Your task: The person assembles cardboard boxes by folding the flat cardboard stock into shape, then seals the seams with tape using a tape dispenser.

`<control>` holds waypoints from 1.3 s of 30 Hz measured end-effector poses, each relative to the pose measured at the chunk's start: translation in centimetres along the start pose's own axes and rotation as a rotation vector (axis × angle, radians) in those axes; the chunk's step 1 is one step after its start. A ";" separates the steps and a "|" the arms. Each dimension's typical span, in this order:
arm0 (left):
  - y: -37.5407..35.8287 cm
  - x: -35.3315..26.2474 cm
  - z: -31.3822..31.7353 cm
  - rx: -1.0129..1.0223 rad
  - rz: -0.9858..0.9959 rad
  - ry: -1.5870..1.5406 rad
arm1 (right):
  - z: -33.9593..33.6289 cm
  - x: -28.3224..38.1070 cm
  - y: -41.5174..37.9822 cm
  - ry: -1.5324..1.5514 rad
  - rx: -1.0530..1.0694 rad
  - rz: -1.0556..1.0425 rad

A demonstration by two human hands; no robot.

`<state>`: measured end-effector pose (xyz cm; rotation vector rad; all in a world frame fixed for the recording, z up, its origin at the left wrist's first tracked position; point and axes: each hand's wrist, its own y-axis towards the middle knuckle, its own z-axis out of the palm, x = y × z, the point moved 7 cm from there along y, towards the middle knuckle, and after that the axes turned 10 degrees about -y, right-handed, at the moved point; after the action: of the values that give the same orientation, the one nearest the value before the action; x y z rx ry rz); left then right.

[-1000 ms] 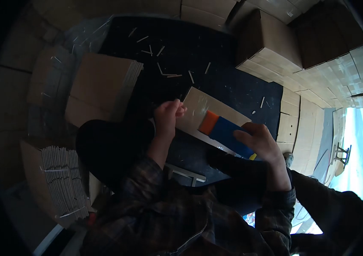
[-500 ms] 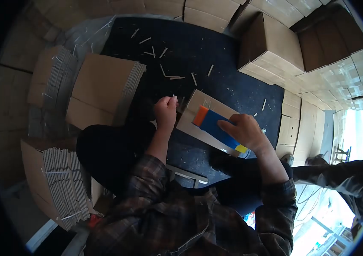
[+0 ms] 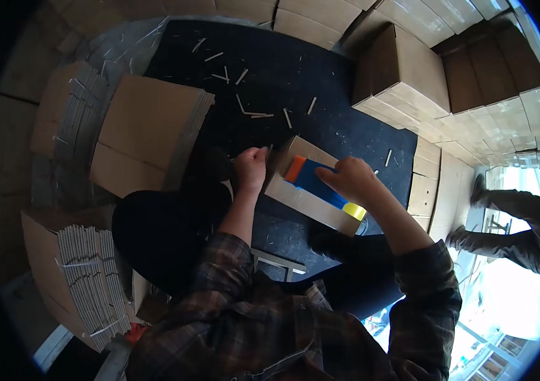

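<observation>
On the dark floor mat in front of me lies a long cardboard box [image 3: 316, 206], set at a slant. My right hand [image 3: 354, 181] grips a blue tape dispenser [image 3: 317, 187] from above, its orange end toward the box's left end and its yellow round end toward the right. The dispenser rests on or just over the box's top; contact is hard to tell. My left hand [image 3: 251, 170] is closed beside the box's left end. What its fingers hold, if anything, is hidden.
Bundled flat cardboard [image 3: 149, 127] lies left of the mat, with another strapped bundle [image 3: 89, 276] near my leg. Thin strips [image 3: 241, 76] are scattered over the mat [image 3: 321, 76]. Stacked cartons [image 3: 403, 76] line the right. Another person's legs [image 3: 511, 222] stand at far right.
The dispenser has shifted slightly left along the box, and the box is tilted so more of its near side shows. My left hand has moved slightly. The other person's legs have moved.
</observation>
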<state>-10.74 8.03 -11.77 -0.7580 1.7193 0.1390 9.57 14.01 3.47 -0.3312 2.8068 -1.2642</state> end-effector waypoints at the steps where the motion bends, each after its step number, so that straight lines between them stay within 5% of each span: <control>1: -0.1 0.8 0.5 0.066 -0.096 0.027 | 0.0 0.1 0.1 -0.005 0.000 0.011; 3: 0.7 4.6 2.2 0.051 -0.015 -0.058 | 0.3 0.2 0.2 -0.030 -0.006 0.026; 5: 0.8 7.8 4.2 0.234 -0.182 -0.303 | 0.3 0.7 0.2 -0.048 -0.020 0.036; 8: 1.3 14.3 5.7 0.195 -0.343 -0.322 | 0.3 0.6 0.1 -0.054 -0.015 0.046; 12: -1.1 9.2 3.3 0.380 -0.476 -0.415 | 0.0 0.3 -0.1 -0.022 -0.044 0.042; 14: -2.2 2.8 2.4 0.440 -0.142 -0.689 | 0.2 0.4 -0.1 -0.001 -0.037 0.032; 16: -3.6 1.4 3.3 0.614 -0.111 -0.521 | 0.2 0.2 -0.1 0.024 -0.050 0.031; 18: -4.5 2.6 3.2 0.641 -0.449 -0.376 | 0.3 0.1 0.2 0.032 -0.057 0.016; 22: -3.6 2.9 4.1 0.729 -0.450 -0.347 | 0.4 0.0 0.1 0.063 -0.019 -0.024; 24: -2.8 -0.1 3.4 0.514 -0.086 -0.167 | 0.6 0.1 0.2 0.064 0.014 -0.092; 32: -3.8 -1.7 4.9 0.520 -0.148 -0.220 | 1.5 -2.0 -0.3 0.115 0.041 -0.176; 39: -3.9 -2.0 4.9 0.440 -0.095 -0.147 | 2.9 -14.7 -6.7 0.278 0.020 -0.062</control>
<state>-4.36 8.11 -10.26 -0.4866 1.4984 -0.2377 25.49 10.72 5.85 -0.2619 3.0302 -1.4538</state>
